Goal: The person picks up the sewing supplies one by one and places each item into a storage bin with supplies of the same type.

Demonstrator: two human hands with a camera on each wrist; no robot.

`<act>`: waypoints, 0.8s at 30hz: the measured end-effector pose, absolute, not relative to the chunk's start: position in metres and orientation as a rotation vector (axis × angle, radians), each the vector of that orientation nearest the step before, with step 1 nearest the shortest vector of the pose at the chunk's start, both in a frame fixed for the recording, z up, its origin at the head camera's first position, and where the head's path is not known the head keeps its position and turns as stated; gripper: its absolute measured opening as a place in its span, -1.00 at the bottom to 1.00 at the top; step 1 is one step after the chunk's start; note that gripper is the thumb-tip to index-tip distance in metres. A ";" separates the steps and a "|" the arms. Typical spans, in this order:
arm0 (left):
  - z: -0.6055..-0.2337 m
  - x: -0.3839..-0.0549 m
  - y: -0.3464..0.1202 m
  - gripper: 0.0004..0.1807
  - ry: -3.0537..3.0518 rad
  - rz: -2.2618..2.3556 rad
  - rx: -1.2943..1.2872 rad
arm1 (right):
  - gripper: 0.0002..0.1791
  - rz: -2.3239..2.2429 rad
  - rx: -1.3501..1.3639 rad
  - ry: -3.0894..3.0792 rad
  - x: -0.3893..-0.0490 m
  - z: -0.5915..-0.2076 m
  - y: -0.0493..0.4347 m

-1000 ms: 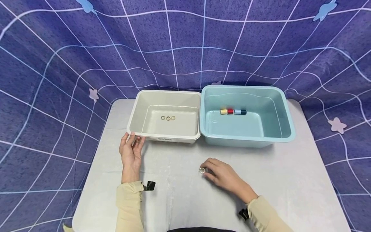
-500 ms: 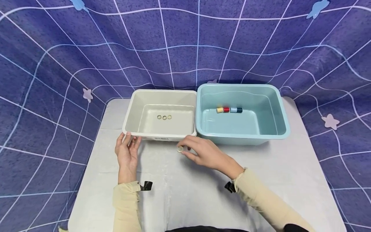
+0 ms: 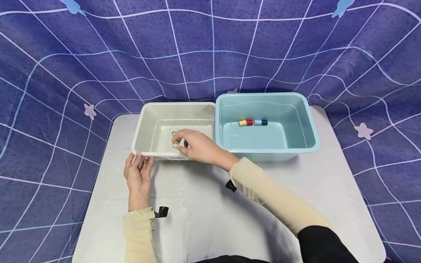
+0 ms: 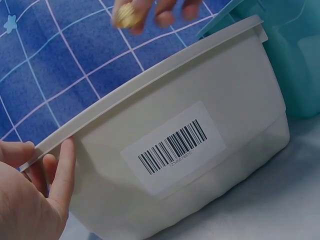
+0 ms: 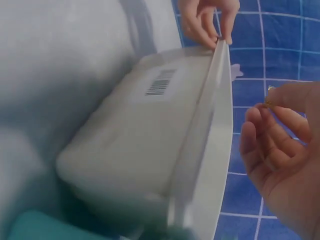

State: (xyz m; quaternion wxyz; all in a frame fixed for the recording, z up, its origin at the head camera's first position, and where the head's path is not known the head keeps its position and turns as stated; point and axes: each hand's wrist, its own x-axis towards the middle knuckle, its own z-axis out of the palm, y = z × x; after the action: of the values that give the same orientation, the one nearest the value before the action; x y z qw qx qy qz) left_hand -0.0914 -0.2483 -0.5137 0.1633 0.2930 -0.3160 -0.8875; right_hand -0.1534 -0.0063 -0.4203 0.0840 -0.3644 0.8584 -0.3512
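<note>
My right hand is above the front part of the off-white bin and pinches a gold ring between thumb and finger. The left wrist view shows this ring as ridged and yellow, higher than the bin's rim. On the bin floor lies another ring; my fingers cover much of what is around it. My left hand grips the rim at the bin's front left corner, thumb on top and fingers beneath, as the left wrist view also shows.
Against the off-white bin's right side stands a light blue bin. Inside it lie several thread spools in a row, yellow, red, light blue and dark. A grey-white table bears both bins. A purple gridded curtain hangs behind.
My right hand has carried the ring from the table, leftward and forward, to above the off-white bin. The left hand keeps its grip on the rim. The head view has shifted slightly.
</note>
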 end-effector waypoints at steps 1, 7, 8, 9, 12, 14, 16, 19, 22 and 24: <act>-0.514 -0.092 -0.249 -0.52 -0.899 -2.533 0.833 | -0.77 -1.026 -1.091 2.562 -0.161 -0.419 -0.013; -0.515 -0.092 -0.249 -0.54 -0.908 -2.540 0.835 | -0.82 -0.806 -1.121 2.540 -0.200 -0.414 -0.042; -0.515 -0.092 -0.249 -0.53 -0.916 -2.539 0.832 | -0.82 -0.760 -1.126 2.532 -0.205 -0.414 -0.045; -0.515 -0.092 -0.249 -0.52 -0.912 -2.541 0.832 | -0.82 -0.718 -1.133 2.524 -0.210 -0.414 -0.047; -0.515 -0.092 -0.250 -0.50 -0.928 -2.555 0.824 | -0.80 -0.616 -1.142 2.506 -0.224 -0.418 -0.053; -0.515 -0.092 -0.251 -0.51 -0.922 -2.553 0.820 | -0.79 -0.587 -1.148 2.492 -0.234 -0.421 -0.057; -0.514 -0.093 -0.252 -0.53 -0.914 -2.552 0.818 | -0.77 -0.600 -1.138 2.473 -0.246 -0.425 -0.062; -0.514 -0.093 -0.252 -0.53 -0.920 -2.550 0.812 | -0.78 -0.638 -1.107 2.458 -0.262 -0.431 -0.068; -0.514 -0.093 -0.252 -0.52 -0.914 -2.562 0.814 | -0.76 -0.660 -1.069 2.443 -0.275 -0.441 -0.073; -0.514 -0.092 -0.252 -0.52 -0.901 -2.565 0.819 | -0.74 -0.638 -1.049 2.435 -0.281 -0.448 -0.074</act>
State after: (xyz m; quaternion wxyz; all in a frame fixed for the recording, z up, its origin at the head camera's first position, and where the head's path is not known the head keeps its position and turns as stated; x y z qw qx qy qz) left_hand -0.0917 -0.2520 -0.5141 0.1506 0.2852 -0.3138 -0.8931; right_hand -0.2810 -0.0744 -0.4482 0.2058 -0.3763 0.8739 -0.2290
